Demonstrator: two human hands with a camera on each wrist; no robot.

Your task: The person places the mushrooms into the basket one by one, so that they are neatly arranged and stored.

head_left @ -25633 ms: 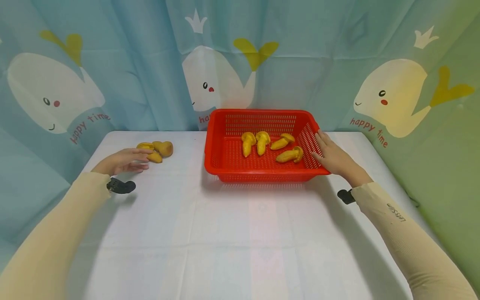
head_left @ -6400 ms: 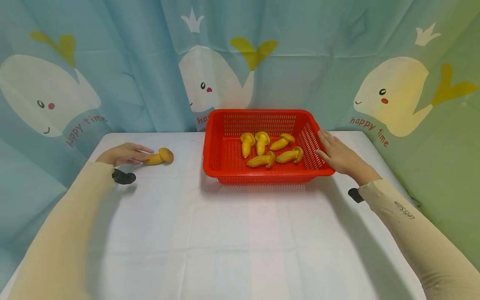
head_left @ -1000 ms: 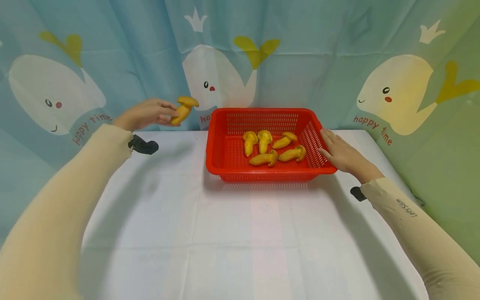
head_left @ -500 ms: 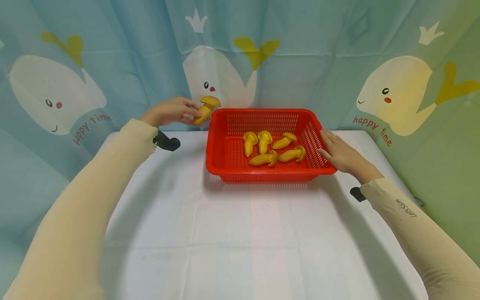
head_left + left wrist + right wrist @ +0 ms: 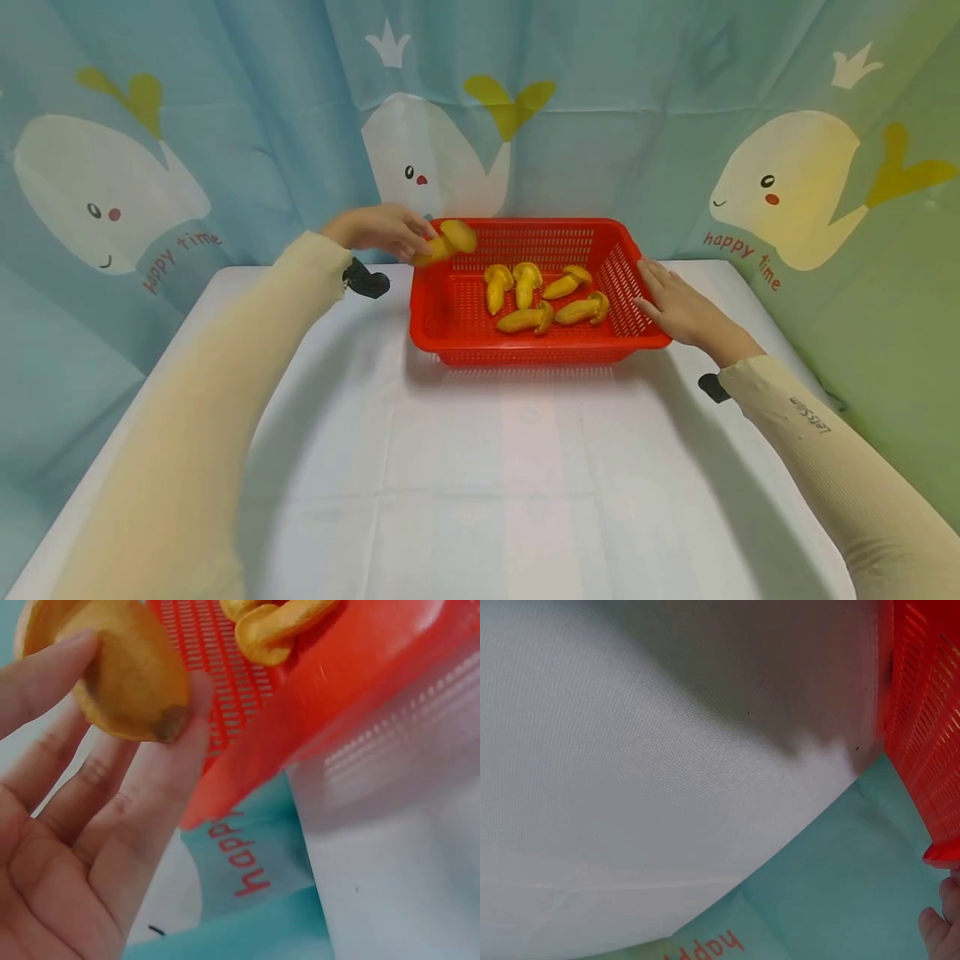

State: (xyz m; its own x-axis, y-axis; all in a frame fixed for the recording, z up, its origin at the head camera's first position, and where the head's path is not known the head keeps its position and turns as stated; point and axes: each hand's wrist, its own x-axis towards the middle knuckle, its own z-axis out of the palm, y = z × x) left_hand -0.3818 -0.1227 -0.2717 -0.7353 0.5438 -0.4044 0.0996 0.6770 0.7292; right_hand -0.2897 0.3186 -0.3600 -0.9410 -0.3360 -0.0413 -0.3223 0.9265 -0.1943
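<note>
My left hand (image 5: pixel 386 229) pinches a yellow-brown mushroom (image 5: pixel 457 237) by its stem, the cap pointing right. It hangs over the left rim of a red plastic basket (image 5: pixel 525 354). Seen from the left wrist, the thumb and fingers hold the mushroom (image 5: pixel 142 682) from both sides, close to the basket wall. Several yellow mushrooms (image 5: pixel 527 319) lie on the basket floor, caps facing various ways. At the basket's right side my right hand (image 5: pixel 678 308) rests on the rim with its fingers straight. Only a few of its fingertips (image 5: pixel 932 930) show in the right wrist view.
A white cloth (image 5: pixel 465 467) covers the table under the basket. Behind hangs a blue-green curtain (image 5: pixel 292 125) with whale prints, close to the basket's back wall. Both forearms reach in from the front corners.
Earlier the left hand reached for a mushroom lying at the table's left and lifted it. Over the last second it has carried that mushroom rightward and slightly down to the basket. The right hand stays put.
</note>
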